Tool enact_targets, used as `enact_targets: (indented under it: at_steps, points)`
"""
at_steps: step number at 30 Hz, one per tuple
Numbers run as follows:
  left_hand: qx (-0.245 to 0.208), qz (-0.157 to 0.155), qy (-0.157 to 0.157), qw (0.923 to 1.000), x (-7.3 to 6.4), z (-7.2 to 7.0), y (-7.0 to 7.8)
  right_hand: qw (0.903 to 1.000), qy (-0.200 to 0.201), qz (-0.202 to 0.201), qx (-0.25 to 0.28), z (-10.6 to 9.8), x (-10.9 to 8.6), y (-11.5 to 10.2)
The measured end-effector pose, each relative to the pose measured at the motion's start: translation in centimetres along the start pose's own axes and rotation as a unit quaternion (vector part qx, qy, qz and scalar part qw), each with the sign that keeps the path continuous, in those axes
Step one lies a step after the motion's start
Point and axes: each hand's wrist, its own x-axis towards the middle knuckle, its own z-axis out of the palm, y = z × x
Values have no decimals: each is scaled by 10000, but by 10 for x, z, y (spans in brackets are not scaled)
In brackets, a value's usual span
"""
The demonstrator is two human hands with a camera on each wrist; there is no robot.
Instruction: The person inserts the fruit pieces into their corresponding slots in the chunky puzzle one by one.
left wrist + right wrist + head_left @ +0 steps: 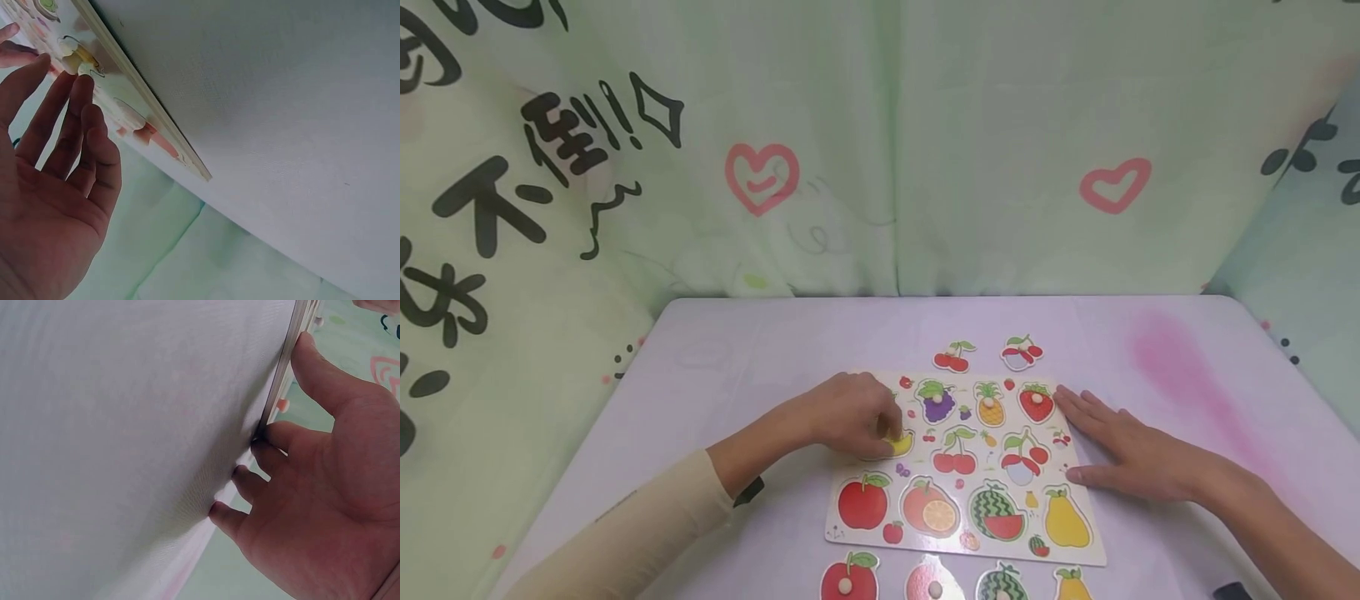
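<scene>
A white wooden fruit puzzle board (925, 543) lies on the table, its slots printed with fruit. My left hand (857, 414) is over the board's left side and pinches a yellow banana piece (901, 444) at the banana's spot; in the left wrist view the fingertips meet at the banana piece (86, 56). The hand covers part of that piece. My right hand (1138, 457) rests at the board's right edge with fingers spread, thumb and fingertips against the side, as the right wrist view shows along the board's edge (284, 375). Knobbed grapes (936, 403), pineapple (990, 406) and strawberry (1037, 403) pieces sit in the back row.
Behind the board lie two loose pieces, cherries (952, 357) and a red-and-white fruit (1022, 353). In front lie knobbed apple (848, 582), pink round fruit (934, 579), watermelon (1001, 582) and pear (1072, 586) pieces, cut off by the frame. A printed curtain (985, 167) stands behind the table.
</scene>
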Motion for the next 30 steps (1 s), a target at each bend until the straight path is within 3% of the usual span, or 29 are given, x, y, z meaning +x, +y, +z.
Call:
enact_targets:
  at_steps: [5,9,23,30]
  points:
    - [-81,114,107,9998,12,-2,-2,10000,12,5,-65,0,-1,0]
    - [-166,-69,218,9996,26,-2,-3,10000,41,-52,-42,-1,-1,0]
    - [-250,-721,780,9940,96,-22,-18,9998,146,-138,-22,1,-2,1]
    - [8,-650,667,9957,127,-24,-13,9997,170,-135,-89,0,-3,0]
